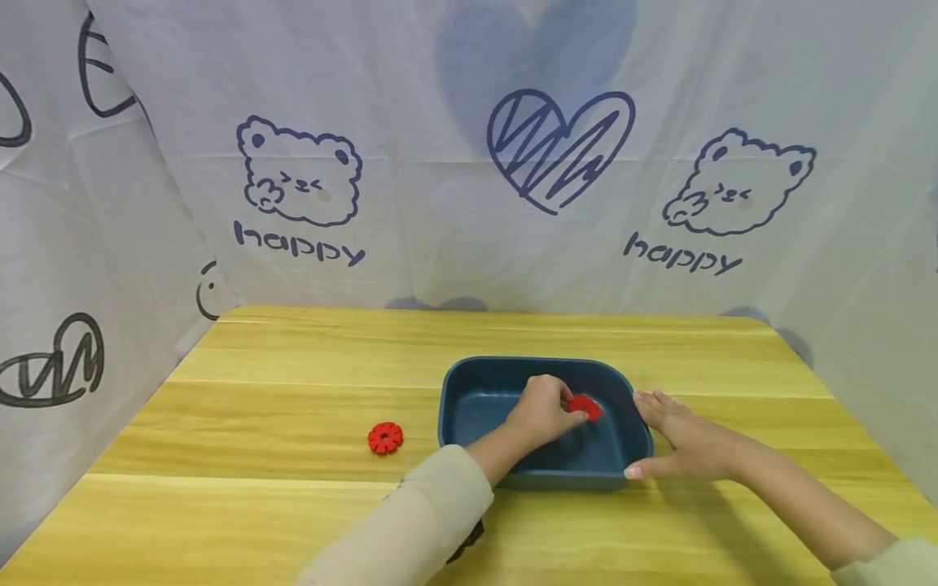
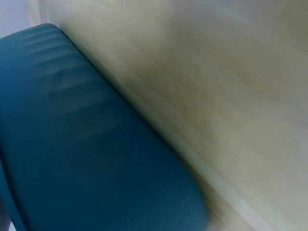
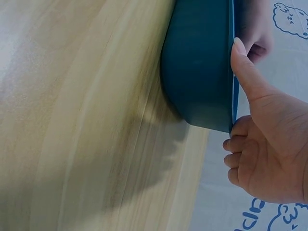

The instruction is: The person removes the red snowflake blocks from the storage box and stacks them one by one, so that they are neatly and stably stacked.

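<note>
A dark blue plastic bin (image 1: 469, 419) stands on the wooden table. My left hand (image 1: 544, 411) reaches down into it and pinches a red notched plastic disc (image 1: 586, 406) between thumb and fingers, near the bin's right side. Another red notched disc (image 1: 385, 438), with a hole in its middle, lies flat on the table left of the bin. My right hand (image 1: 685, 439) holds the bin's right end; in the right wrist view its thumb (image 3: 248, 72) lies along the rim while the other fingers curl against the end wall. The left wrist view shows only the bin's outer wall (image 2: 86, 130) and blurred tabletop.
The light wooden table (image 1: 242, 505) stretches out on both sides of the bin. Behind it hangs a white cloth (image 1: 432, 195) with bear and heart drawings, and more cloth closes off the left and right sides.
</note>
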Demonstrator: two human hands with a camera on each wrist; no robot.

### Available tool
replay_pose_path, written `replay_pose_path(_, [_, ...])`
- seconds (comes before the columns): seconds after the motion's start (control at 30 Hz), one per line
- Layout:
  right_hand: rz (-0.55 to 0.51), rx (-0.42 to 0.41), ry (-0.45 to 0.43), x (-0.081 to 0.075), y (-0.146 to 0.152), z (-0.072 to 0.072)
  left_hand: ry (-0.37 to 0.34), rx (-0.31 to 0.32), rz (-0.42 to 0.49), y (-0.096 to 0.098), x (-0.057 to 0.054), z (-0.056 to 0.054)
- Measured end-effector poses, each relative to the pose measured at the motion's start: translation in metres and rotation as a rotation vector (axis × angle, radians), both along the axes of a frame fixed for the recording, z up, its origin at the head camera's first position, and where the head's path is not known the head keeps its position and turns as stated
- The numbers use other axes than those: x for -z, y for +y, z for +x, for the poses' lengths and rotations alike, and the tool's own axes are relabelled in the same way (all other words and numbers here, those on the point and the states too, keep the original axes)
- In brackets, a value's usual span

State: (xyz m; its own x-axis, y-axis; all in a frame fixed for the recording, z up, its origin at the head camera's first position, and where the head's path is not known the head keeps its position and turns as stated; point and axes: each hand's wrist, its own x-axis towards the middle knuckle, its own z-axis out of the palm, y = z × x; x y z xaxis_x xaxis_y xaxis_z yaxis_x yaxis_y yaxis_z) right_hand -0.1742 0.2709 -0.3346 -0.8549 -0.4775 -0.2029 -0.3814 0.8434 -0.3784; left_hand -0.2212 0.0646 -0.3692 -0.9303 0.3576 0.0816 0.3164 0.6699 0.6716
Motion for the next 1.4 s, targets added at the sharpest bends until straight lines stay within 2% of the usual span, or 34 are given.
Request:
replay_pose_path(0.4, [-0.004, -0.004, 0.012, 0.001, 0.0, -0.001, 0.118, 0.022, 0.035, -0.023, -0.004, 0.007])
replay_pose_path(0.6, [-0.003, 0.0, 0.01, 0.002, 0.0, -0.001, 0.166, 0.071, 0.058, -0.036, -0.004, 0.012])
replay_pose_path(0.87, [-0.008, 0.002, -0.009, 0.003, 0.0, -0.001, 0.335, 0.165, 0.084, -0.056, -0.003, 0.016])
replay_pose_path(1.13, [-0.015, 0.002, -0.011, 0.004, 0.0, -0.001, 0.433, 0.199, 0.105, -0.075, -0.005, 0.018])
replay_pose_path(1.4, [-0.01, -0.002, -0.011, 0.003, 0.001, -0.002, 0.539, 0.213, 0.051, -0.094, -0.007, 0.02])
